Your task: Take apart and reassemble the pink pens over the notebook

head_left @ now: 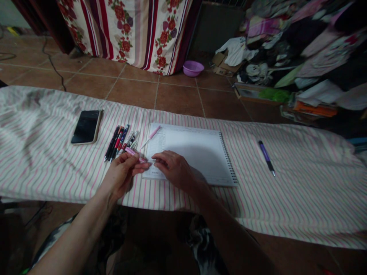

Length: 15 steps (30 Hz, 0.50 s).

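Note:
My left hand (124,173) is closed around a pink pen (134,153) just left of a spiral notebook (197,151) lying open on the striped cloth (301,183). My right hand (174,168) rests on the notebook's near left corner, fingers curled and pinching toward the pink pen's tip; what it pinches is too small to make out. Another thin pink pen (151,136) lies across the notebook's top left corner. A row of several pens (119,142) lies beside my left hand.
A dark phone (86,126) lies left of the pens. A purple pen (266,156) lies alone to the right. Beyond the cloth are tiled floor, a floral curtain (137,30), a purple bowl (193,68) and a pile of clothes (301,49).

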Tool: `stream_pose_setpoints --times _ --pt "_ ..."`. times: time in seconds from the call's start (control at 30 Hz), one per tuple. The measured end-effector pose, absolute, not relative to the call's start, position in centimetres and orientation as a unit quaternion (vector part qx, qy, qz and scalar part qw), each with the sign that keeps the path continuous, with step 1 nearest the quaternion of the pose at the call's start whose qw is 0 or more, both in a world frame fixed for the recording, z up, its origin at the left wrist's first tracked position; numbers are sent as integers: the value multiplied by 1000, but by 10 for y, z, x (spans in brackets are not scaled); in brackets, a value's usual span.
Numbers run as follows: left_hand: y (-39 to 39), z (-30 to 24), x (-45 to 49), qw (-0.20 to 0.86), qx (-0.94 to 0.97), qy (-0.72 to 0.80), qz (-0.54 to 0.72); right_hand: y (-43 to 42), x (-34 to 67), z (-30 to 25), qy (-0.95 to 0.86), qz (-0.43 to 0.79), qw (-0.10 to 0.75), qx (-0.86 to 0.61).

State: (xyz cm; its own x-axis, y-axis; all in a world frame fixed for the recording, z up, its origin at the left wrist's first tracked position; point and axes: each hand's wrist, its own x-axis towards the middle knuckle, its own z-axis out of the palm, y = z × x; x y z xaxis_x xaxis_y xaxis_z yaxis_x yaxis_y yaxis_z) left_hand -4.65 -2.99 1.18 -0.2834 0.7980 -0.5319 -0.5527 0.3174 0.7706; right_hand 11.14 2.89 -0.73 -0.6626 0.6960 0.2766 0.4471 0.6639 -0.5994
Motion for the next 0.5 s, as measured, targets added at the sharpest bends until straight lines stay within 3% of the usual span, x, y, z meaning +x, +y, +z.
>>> stream_pose_setpoints --times 0.33,0.5 --pt "-26 31 -54 650 -76 410 635 29 111 -5 -865 261 251 -348" --pt "-28 38 -53 659 -83 360 655 29 112 -3 -859 268 258 -350"
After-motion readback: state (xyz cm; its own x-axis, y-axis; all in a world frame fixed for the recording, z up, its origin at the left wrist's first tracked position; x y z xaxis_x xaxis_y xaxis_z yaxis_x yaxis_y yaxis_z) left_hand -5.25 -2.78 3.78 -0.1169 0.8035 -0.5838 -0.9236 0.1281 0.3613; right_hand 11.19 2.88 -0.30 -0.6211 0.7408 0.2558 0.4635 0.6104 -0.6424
